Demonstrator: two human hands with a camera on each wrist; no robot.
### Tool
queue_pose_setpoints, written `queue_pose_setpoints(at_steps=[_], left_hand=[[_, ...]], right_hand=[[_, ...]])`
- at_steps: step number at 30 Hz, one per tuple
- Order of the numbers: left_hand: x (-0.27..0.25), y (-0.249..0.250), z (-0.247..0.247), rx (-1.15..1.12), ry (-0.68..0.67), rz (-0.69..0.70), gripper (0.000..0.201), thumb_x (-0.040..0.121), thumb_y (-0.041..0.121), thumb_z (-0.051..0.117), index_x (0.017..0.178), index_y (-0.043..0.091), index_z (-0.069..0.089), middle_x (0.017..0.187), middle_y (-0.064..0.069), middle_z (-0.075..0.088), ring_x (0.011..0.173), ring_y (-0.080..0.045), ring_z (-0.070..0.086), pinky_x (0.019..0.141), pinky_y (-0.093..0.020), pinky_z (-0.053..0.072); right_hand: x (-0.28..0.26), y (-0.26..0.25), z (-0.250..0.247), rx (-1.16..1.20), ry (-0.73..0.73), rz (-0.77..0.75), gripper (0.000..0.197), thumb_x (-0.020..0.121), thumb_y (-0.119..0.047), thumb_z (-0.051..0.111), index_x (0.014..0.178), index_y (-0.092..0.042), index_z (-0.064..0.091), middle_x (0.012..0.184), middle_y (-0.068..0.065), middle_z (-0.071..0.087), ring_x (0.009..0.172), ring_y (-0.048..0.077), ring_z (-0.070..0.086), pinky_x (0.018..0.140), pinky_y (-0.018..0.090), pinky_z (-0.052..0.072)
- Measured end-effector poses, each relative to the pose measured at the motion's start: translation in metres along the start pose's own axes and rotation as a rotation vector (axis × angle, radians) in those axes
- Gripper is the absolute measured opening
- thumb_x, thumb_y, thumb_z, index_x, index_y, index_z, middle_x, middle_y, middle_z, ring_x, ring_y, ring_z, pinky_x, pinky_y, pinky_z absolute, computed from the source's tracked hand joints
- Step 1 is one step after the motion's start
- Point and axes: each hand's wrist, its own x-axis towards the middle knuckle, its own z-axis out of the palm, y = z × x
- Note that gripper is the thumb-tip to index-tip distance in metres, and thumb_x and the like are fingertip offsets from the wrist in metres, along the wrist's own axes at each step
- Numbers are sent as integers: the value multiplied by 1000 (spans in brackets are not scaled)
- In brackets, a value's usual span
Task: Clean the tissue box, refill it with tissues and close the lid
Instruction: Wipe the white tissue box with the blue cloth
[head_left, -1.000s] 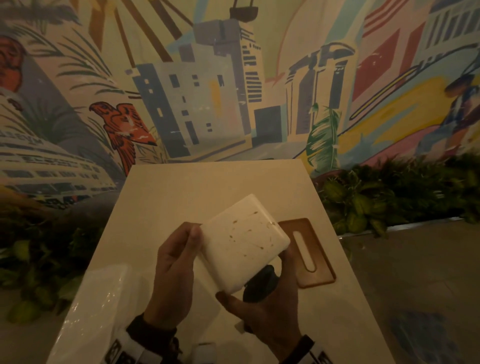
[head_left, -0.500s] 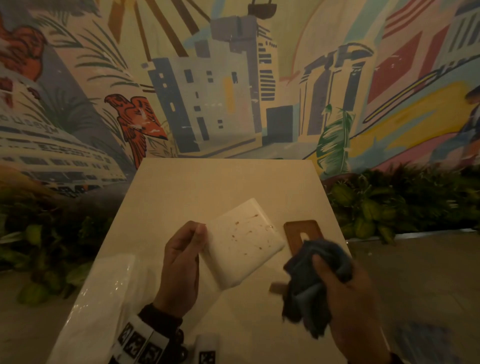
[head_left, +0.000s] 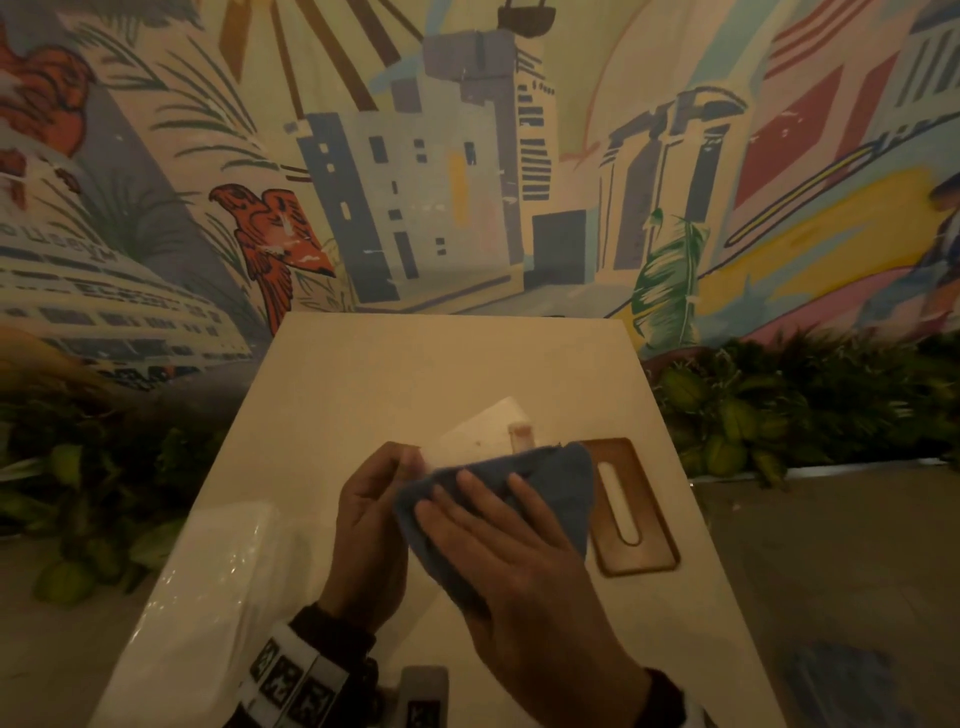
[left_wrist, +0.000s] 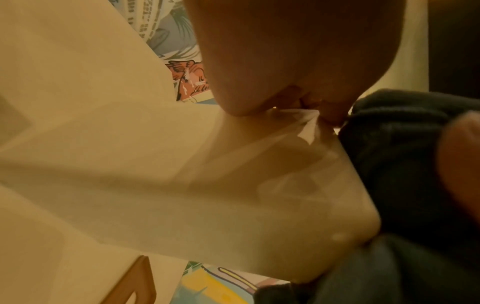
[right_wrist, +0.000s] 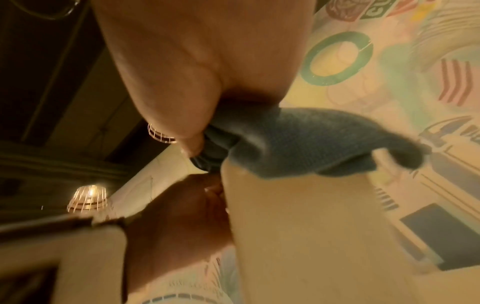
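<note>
No words or numbers can be read; the wristband carries only black-and-white square code markers.

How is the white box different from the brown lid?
The box is white and held up in the left hand; the lid is brown and lies flat on the table. The cloth covers much of the box; the lid is bare, its slot showing.

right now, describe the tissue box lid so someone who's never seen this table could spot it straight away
Start at the pale table in front of the painted city mural and go to its right edge. The lid lies flat there, just right of the right hand pressing a blue cloth on the white box. It is the only brown thing on the table, a rounded rectangle with one long slot down its middle.
</note>
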Motion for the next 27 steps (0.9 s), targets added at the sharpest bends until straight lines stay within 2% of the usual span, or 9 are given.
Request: queue_pose_setpoints(at_steps=[2,6,8,12,15,18,20,23,27], left_hand=[[2,-1,-4,-29,9,43,31,88,38,61,65,19,55,67,-8,47,61,-19,44,59,-31,43],[-1,-2,-4,1,1,86,32,93,24,50,62,20,52,67,-1,45,67,-16,40,65,-34,34],[-3,-4,-2,33,-25,90,32,94,31,55,62,23,54,67,2,47,68,-15,42,66,-34,33],[-4,-6,1,-27,-79,60,37,81,55,64,75,19,65,77,-10,57,74,-26,48,68,-40,41],[-3,-6,-4,-47,-89,79,40,81,54,64,83,14,68,84,-19,60,81,-32,53,76,-46,45],[-2,-2,-9,-42,-45,95,40,80,54,65,71,15,61,72,-11,54,69,-25,48,66,-34,44],[-2,-1,-10,-24,-26,102,38,81,53,65,67,18,57,69,-3,50,67,-19,43,62,-29,40],[-5,-3,-7,-21,-33,121,32,85,42,60,65,18,54,68,-1,46,69,-17,38,65,-35,31],[-7,-6,0,-48,-61,87,41,81,53,65,68,16,57,71,-10,47,70,-22,40,65,-37,33]], right_hand=[[-14,15,0,-1,-32,-6,58,86,-32,51,142,-30,34,147,-13,38,143,11,25,114,45,19],[-21,51,0,186,97,220,61,88,-22,51,146,-24,32,152,-11,33,144,15,24,111,54,32],[-9,57,0,194,150,274,59,89,-22,50,145,-19,34,150,-7,35,142,19,29,110,52,34],[12,24,5,56,112,180,56,91,-32,41,144,-20,28,149,-6,30,142,19,25,116,44,18],[5,0,13,43,84,98,56,93,-31,41,146,-21,25,150,-4,30,143,18,23,119,36,14],[-16,10,13,36,57,38,63,87,-29,47,145,-22,24,150,-6,31,144,15,21,118,33,15],[-25,28,11,66,83,118,65,85,-24,51,146,-22,27,152,-6,31,145,13,20,117,39,23],[-17,50,6,142,185,316,68,86,-5,62,146,-18,33,152,-3,34,143,17,26,110,48,36],[9,36,5,64,197,303,57,91,-23,54,144,-15,34,149,1,38,141,18,28,113,44,28]])
